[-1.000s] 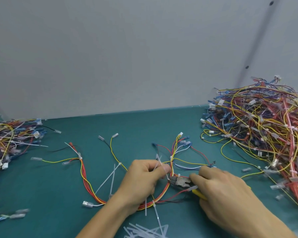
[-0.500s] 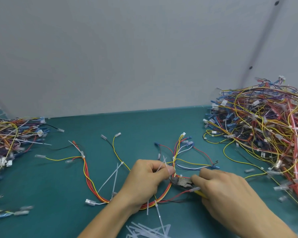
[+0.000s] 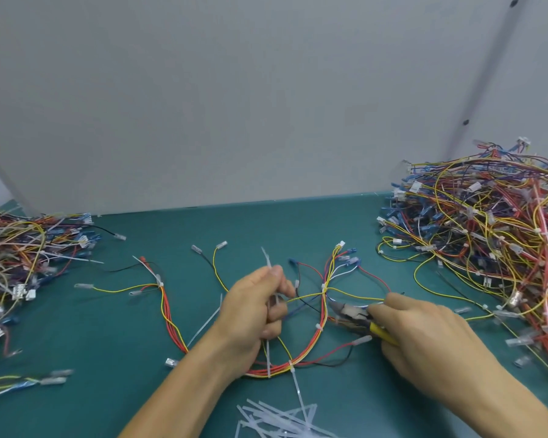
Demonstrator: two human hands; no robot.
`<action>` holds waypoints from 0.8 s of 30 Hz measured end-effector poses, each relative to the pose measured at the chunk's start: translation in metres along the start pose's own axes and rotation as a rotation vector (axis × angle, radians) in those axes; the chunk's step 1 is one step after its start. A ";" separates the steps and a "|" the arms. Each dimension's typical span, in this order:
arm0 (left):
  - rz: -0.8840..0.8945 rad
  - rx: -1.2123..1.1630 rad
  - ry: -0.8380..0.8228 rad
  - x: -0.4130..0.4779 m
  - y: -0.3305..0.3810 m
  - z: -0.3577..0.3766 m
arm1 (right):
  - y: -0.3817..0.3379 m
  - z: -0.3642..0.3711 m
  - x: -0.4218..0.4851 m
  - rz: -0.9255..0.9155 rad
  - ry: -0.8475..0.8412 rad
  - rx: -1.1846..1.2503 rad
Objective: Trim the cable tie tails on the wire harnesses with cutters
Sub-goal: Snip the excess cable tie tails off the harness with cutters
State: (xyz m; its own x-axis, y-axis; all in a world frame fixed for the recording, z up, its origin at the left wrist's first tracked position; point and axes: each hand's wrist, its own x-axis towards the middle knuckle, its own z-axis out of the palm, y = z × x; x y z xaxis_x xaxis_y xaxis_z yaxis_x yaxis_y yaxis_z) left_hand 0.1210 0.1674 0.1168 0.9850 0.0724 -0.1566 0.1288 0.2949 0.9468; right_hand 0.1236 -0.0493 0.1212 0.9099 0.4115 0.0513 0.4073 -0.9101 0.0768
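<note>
Wire harness [image 3: 171, 320] in work: lay looped flat on the green mat [image 3: 124, 399] at centre, with a smaller heap of harnesses [image 3: 19, 248] at far left. Left hand [image 3: 253, 311]: curled into a fist round a white cable tie tail [image 3: 266, 259], the tail's free end standing up above the knuckles. Judged already severed, though its lower end was hidden in the fist. Against the frame half a second earlier: drawn off leftward from a pinch hard beside the cutter nose, with a clear gap now between the hands. Uncut tail [image 3: 299, 393], the likely next target: rooted at a tie on the near bend of the loop, with its long axis running toward the wearer. Lay below and left of the cutter nose, between the two wrists, tip reaching the heap of cut tails [image 3: 276, 422]. Cutters [image 3: 350, 312]: nose pointed left at the red-and-yellow trunk, just beside it. Too blurred to tell whether parted or closed. Right hand [image 3: 424, 339]: wrapped round the yellow handles, placed much as before. Far right: larger pile of harnesses [image 3: 487, 248], well apart.
</note>
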 end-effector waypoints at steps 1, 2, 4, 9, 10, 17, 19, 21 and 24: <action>0.015 0.005 0.002 -0.003 0.005 -0.002 | 0.003 0.000 -0.001 0.022 0.034 -0.002; 0.033 0.042 -0.007 -0.007 0.011 -0.006 | 0.005 -0.002 -0.002 0.041 0.073 -0.002; 0.092 0.180 -0.049 -0.017 0.022 -0.013 | 0.005 -0.010 -0.003 0.048 0.179 0.035; 0.395 0.851 -0.150 -0.046 0.027 -0.029 | 0.005 -0.018 -0.010 0.101 0.500 0.171; 0.464 0.999 -0.174 -0.052 0.021 -0.030 | 0.002 -0.019 -0.011 0.081 0.553 0.190; 0.559 1.477 -0.187 -0.057 -0.012 -0.041 | -0.026 -0.017 -0.020 -0.107 0.654 0.277; 0.599 1.476 -0.147 -0.055 -0.012 -0.039 | -0.032 -0.013 -0.021 -0.142 0.632 0.272; 0.684 1.471 -0.162 -0.053 -0.013 -0.037 | -0.035 -0.010 -0.021 -0.156 0.601 0.262; 0.803 1.498 -0.236 -0.051 -0.014 -0.034 | -0.037 -0.005 -0.019 -0.152 0.548 0.261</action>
State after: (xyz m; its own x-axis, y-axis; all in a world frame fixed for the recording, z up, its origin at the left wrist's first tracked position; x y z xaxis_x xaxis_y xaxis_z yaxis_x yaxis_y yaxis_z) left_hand 0.0652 0.1923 0.1022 0.8282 -0.4261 0.3640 -0.5163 -0.8327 0.2001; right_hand 0.0906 -0.0230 0.1222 0.6963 0.4397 0.5674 0.5975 -0.7930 -0.1186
